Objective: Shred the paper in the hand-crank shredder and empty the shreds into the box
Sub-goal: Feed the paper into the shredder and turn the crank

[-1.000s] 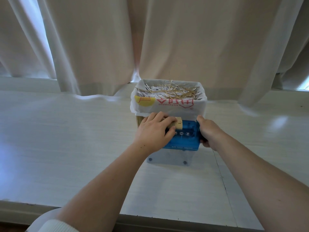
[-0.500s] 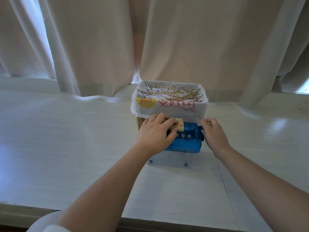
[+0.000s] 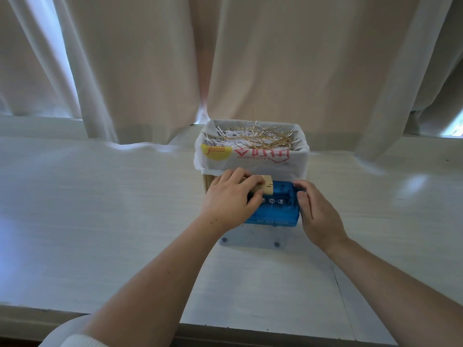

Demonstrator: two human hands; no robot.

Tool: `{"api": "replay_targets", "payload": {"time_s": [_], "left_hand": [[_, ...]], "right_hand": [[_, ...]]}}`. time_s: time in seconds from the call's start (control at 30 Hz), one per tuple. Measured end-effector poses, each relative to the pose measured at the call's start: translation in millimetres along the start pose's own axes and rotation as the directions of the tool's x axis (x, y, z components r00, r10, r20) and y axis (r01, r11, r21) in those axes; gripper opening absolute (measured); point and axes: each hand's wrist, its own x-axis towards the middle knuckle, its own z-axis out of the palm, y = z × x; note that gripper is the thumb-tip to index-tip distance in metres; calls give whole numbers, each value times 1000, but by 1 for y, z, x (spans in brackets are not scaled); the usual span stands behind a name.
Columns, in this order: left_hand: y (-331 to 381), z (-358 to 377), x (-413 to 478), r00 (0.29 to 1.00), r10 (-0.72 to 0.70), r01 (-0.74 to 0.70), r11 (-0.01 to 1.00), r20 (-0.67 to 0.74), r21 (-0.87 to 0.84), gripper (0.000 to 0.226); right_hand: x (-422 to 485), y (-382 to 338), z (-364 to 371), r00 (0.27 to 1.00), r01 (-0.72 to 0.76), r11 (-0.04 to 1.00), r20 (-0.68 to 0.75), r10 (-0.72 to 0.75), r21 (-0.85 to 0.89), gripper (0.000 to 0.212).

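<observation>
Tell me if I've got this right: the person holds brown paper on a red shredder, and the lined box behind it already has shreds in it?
Not quite: the shredder is blue, not red, as the head view shows. The rest holds: the left hand presses brown paper onto it, and the lined box behind already holds shreds.

Shredder (image 3: 278,206) crank behind the right hand (image 3: 318,211), paper (image 3: 265,187) mostly under the left hand (image 3: 231,199).

A pale white table (image 3: 100,221) carries two things near its far edge: a box (image 3: 206,180) lined with a white plastic bag, and a blue shredder (image 3: 278,209) just in front, toward the near edge.
</observation>
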Motion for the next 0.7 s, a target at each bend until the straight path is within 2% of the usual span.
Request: {"api": "replay_targets", "payload": {"time_s": [0.23, 0.7], "left_hand": [[0, 1, 0, 1000, 1, -1, 1000, -7, 2, 37], [1, -1, 0, 1000, -5, 5, 1000, 1, -6, 37]], "right_hand": [[-2, -4, 10, 991, -106, 991, -77, 112, 81, 34], [5, -8, 9, 984, -164, 986, -67, 163, -15, 30]]}}
